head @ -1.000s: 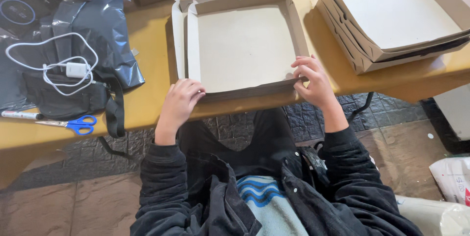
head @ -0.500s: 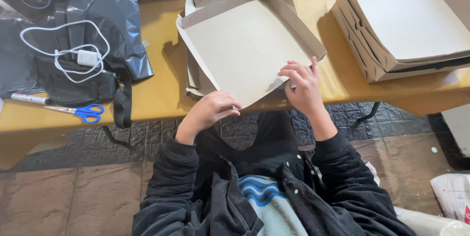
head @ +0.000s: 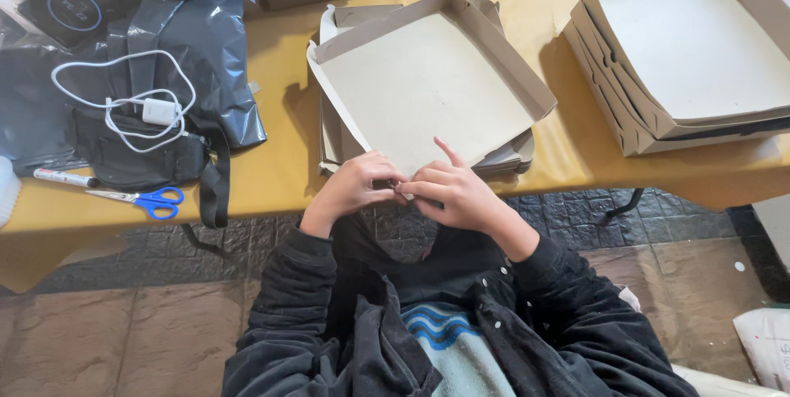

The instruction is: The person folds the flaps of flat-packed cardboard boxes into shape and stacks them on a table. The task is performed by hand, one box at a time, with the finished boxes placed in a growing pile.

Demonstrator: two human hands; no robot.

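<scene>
While the yellow counter runs across the whole upper part of the view, its near edge lies just before the person's chest, and bare counter stays open between the folded box and the stack of finished boxes at the right; this stack is cut off by the right border. The cardboard box sits tilted on a pile of flat blanks, its near corner hanging over the counter edge; half a second ago it was lifted more steeply and the hands were apart. The left hand and the right hand now meet at that corner, fingers closed pinching the flap; the flap itself is hidden under them. Blue scissors lie well apart at the left.
</scene>
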